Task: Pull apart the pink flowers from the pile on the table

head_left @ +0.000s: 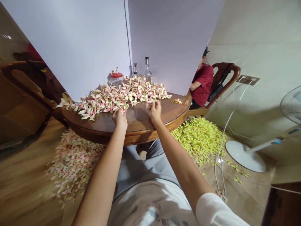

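A heap of pink-and-white flowers (pixel 113 97) with green-tinged petals spreads over the round wooden table (pixel 141 122). My left hand (pixel 119 118) is closed at the heap's near edge, its fingers pinching a pink-and-white flower that shows just past the fingertips. To its right, my right hand (pixel 155 110) is raised a little above the tabletop with thumb and fingers together. A pale flower (pixel 150 101) sticks out of that pinch. The two hands are apart. Further right lie yellow rubber bands (pixel 175 101) with a single flower on them.
Behind the heap stand a red-lidded jar (pixel 116 78) and glass bottles (pixel 147 72), against tall pale panels (pixel 164 40). Piles of pink-white flowers (pixel 72 160) and yellow-green pieces (pixel 202 135) cover the floor. A fan (pixel 245 156), cables and a seated person (pixel 204 84) are at right.
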Demonstrator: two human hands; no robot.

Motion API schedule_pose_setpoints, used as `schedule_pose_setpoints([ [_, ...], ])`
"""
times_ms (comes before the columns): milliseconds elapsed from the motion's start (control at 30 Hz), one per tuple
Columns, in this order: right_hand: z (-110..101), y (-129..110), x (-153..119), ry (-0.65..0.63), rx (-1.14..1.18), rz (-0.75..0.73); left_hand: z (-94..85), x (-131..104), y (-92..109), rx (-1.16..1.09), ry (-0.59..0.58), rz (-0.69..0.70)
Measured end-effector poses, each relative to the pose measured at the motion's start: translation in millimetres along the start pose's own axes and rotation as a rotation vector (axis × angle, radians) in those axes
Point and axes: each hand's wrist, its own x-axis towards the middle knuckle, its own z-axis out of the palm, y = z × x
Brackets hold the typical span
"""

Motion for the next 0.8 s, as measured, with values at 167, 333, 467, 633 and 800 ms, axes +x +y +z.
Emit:
schedule_pose_setpoints([
  [167, -76.6, -11.6, -67.6, 0.365, -0.074, 0.050, 2.2, -8.0, 0.8, -0.041, -0.127, 0.000],
  [333, -177.6, -14.3, -188.1, 0.390, -0.351, 0.194, 4.9, -14.5, -3.7, -0.029, -0.231, 0.040],
  [467, -203.2, -14.2, -224.1, 0.150, -0.477, 0.260, 3.7, -14.8, -5.3, 0.015, -0.279, 0.035],
  [633, -158.6, -26.2, -149.8, -0.037, -0.478, 0.119, 4.3, -16.5, -3.3, 0.121, -0.383, 0.024],
  [800, -56.9, -41.9, -48.2, -0.268, -0.316, -0.071, 6.8, -22.5, 0.5, 0.252, -0.477, 0.051],
])
